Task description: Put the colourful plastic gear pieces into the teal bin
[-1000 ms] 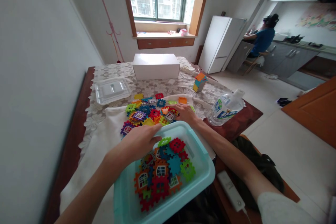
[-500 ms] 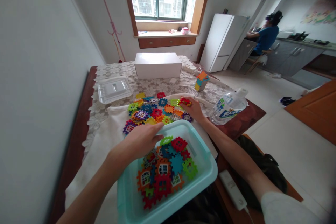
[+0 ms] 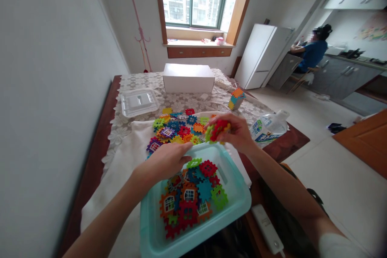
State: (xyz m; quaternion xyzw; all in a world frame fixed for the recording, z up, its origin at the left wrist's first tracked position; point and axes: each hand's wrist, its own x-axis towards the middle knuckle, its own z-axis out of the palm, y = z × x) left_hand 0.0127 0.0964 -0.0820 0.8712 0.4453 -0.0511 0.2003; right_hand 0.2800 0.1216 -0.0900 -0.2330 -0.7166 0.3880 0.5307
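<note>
Right hand holds a small cluster of red, green and yellow pieces near the far rim of the teal tub; the work looks partway, with some pieces in the tub and a loose heap on the white cloth beyond. Left hand grips the tub's edge, forearm slanting from lower left; right forearm angles in from lower right, fingers curled.

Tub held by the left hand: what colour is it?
The tub is pale turquoise, seen best in the head view.
</note>
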